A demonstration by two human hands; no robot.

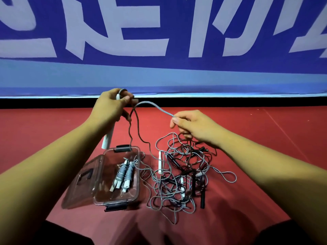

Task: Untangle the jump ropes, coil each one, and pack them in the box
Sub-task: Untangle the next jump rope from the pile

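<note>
Red floor matting [53, 131] runs back to a blue banner [177, 71] with pale lettering. I record my left hand [109, 105] gripping a white handle [107, 141], fingers curled round it, the grey rope [155, 105] looping out at its top. My right hand [191, 126] pinches the same rope further along, raised above the tangled pile [184, 179] of grey and black ropes. Just left of that pile stands the clear box [116, 202], lid [83, 183] open, holding one coiled grey rope [122, 174].
</note>
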